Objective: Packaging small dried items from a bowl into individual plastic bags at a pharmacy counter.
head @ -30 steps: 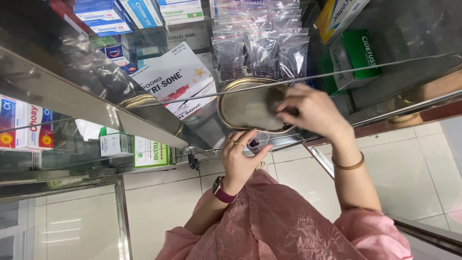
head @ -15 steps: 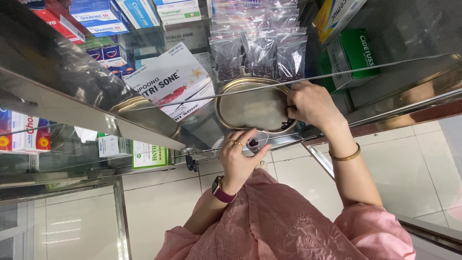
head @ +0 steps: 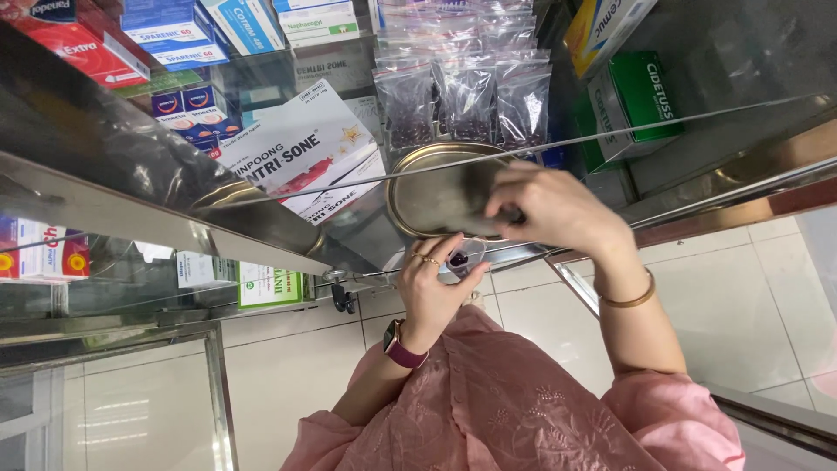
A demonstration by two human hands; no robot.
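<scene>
The round metal tray [head: 440, 190] is clasped at its near rim by the right hand [head: 558, 209], hardly shifted since before; just below that grip, a small clear bag [head: 462, 258] (dark pills inside) is pinched by the left hand [head: 433, 283] over the glass desk [head: 131, 187].

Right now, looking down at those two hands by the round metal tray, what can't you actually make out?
- Head view: the right hand covers the metal tray's near edge, so its grip is hidden.
- The small clear bag at the left hand holds dark bits too small to identify.
- The hanging packets are blurred by glass glare.
- The top edge cuts off the shelf boxes.
</scene>
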